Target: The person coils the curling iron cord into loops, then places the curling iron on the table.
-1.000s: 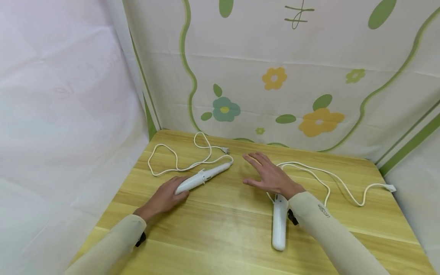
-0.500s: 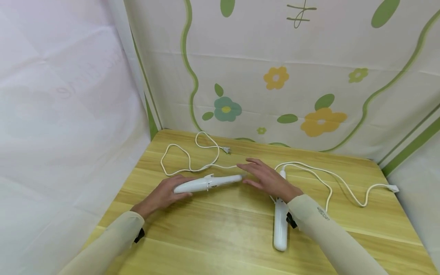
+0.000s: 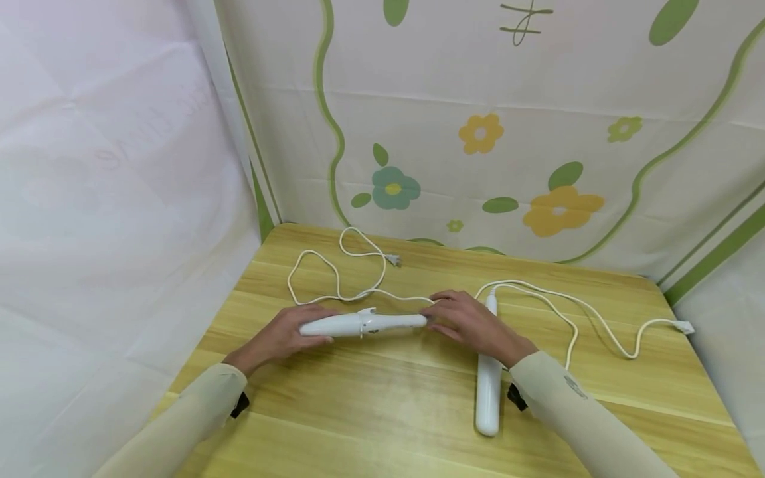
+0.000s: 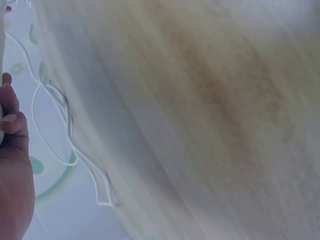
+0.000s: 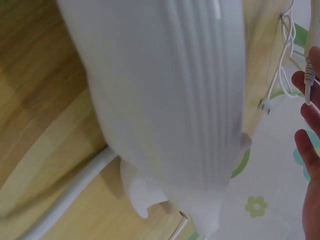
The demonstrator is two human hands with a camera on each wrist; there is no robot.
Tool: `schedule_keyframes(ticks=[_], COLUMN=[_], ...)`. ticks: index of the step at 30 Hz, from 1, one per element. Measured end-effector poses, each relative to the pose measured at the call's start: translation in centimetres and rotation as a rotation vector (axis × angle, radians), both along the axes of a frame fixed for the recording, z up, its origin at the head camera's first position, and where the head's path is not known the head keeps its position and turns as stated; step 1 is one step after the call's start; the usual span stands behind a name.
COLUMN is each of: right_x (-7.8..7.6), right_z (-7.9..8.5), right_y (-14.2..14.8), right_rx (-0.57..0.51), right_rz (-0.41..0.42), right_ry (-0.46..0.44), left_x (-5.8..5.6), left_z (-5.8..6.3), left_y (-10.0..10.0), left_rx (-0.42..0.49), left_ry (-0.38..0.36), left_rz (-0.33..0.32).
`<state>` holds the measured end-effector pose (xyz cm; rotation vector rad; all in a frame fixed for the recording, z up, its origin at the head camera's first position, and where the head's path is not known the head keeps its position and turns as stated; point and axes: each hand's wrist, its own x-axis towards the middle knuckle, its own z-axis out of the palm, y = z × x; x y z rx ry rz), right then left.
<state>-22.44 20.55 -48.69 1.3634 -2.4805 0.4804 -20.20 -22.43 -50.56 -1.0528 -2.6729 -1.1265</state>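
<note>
My left grip (image 3: 288, 333) curled round iron (image 3: 348, 324); my right grip (image 3: 469, 321) at iron's thin end, cannot tell if closed; second iron (image 3: 489, 395) right of iron, plug (image 3: 393, 259) beyond iron

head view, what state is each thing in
left appliance: held in the left grip
right grip: at that appliance's thin end, hold unclear
right appliance: lying on the table, partly hidden
left cord: loosely looped
left plug: unplugged
right cord: in loose curves
right plug: unplugged
</note>
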Motion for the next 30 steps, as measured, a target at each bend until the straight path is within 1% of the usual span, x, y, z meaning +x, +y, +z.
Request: schedule_keyframes(ticks=[6,9,15,19,21,26,30], right_x=[0.7,0.9,1.4,1.5,1.5,1.8,2.1], right_z=[0.2,0.2,0.2,0.2,0.2,0.2,0.1], right_y=[0.8,1.3,2.3,2.7,2.8,3.0,3.2], right_rx=[-0.047,-0.073,-0.079,-0.066,-0.061,-0.074,-0.090], right_rz=[0.071,0.092,0.089,0.080,0.072,0.041,0.029], right_ry=[0.083,0.123,0.143,0.186,0.208,0.193,0.165], left_x=[0.4,0.5,0.6,0.6,0.6,0.7,0.7], left_z=[0.6,1.0,1.5,1.5,1.5,1.8,2.1], left_y=[0.1,0.3,0.5,0.6,0.7,0.8,0.8], left_rx=[-0.001,0.003,0.002,0.011,0.019,0.024,0.022], left_ry=[-0.020,-0.027,-0.032,-0.023,-0.034,-0.095,-0.104], left_rz=[-0.024,-0.030,-0.043,-0.051,-0.050,-0.038,-0.040])
